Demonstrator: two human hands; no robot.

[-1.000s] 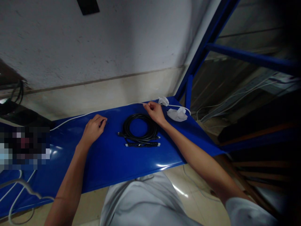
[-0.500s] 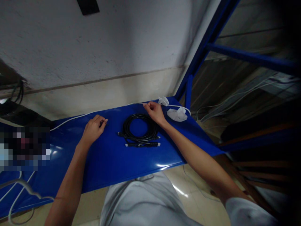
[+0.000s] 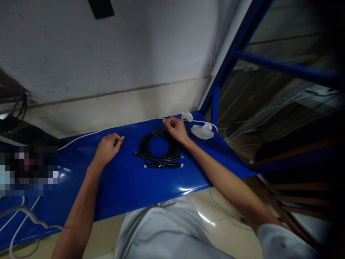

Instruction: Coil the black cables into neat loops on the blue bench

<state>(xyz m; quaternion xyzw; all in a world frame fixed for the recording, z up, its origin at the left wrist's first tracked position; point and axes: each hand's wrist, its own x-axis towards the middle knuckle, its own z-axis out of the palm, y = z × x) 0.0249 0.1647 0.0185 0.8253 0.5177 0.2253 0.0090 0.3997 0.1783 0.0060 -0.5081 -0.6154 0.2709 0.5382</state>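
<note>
Lying flat on the blue table [image 3: 126, 183], head view: one black coil [image 3: 161, 158], between the two hands and nearer the right. Loops stacked in a ring, a form that presumably prevents tangling. Plugs [image 3: 179, 166] with pale tips lie along the near side, toward the wearer, perhaps so that the ends are easy to find.

Left hand [image 3: 108, 146]: left of the coil, apart from it; fingers curled, thumb near them. Whether anything small is gripped, cannot tell.

Right hand [image 3: 177, 128]: by the coil's far right side, at the white cord [image 3: 206, 122]; fingers curled, thumb and forefinger close together. Whether they pinch the cord, cannot tell.

Hands are well apart, flanking the coil, which seems to need no steadying, since it lies flat.

White cord: along the table's back edge, probably there to leave the middle free.

White wads [image 3: 202, 131], two, crumpled: right of the right hand, apparently set aside.

Grey cable [image 3: 29, 212]: left end, near edge.
</note>
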